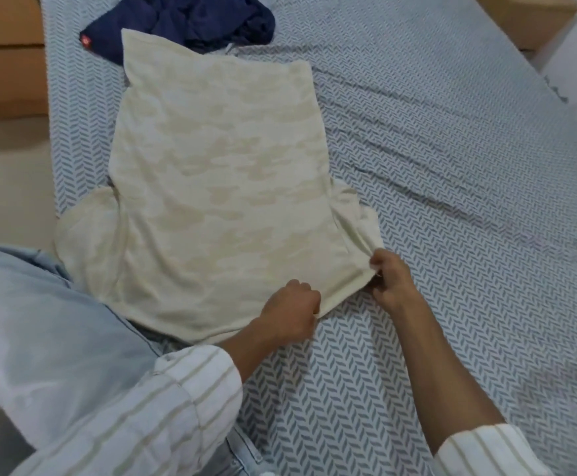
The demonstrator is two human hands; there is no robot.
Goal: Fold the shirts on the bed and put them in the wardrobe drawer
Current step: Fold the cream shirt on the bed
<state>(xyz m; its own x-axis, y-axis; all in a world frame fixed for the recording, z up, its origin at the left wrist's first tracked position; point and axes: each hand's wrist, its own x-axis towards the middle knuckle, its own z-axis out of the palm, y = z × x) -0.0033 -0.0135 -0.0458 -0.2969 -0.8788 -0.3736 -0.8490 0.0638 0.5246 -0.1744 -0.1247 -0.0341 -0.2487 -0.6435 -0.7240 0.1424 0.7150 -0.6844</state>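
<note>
A cream shirt (222,187) with a faint camouflage pattern lies spread flat on the bed (452,166), its length running away from me. My left hand (289,312) grips the shirt's near edge with curled fingers. My right hand (392,281) pinches the near right corner, beside a short sleeve that sticks out. The other sleeve hangs over the bed's left edge by my knee. A crumpled navy shirt (191,22) lies at the far end, partly under the cream one.
The bed has a blue-and-white herringbone sheet with some wrinkles at right. My knee in light jeans (40,321) rests at the bed's left edge. Brown wooden furniture (2,53) stands at far left and another piece (537,18) at far right.
</note>
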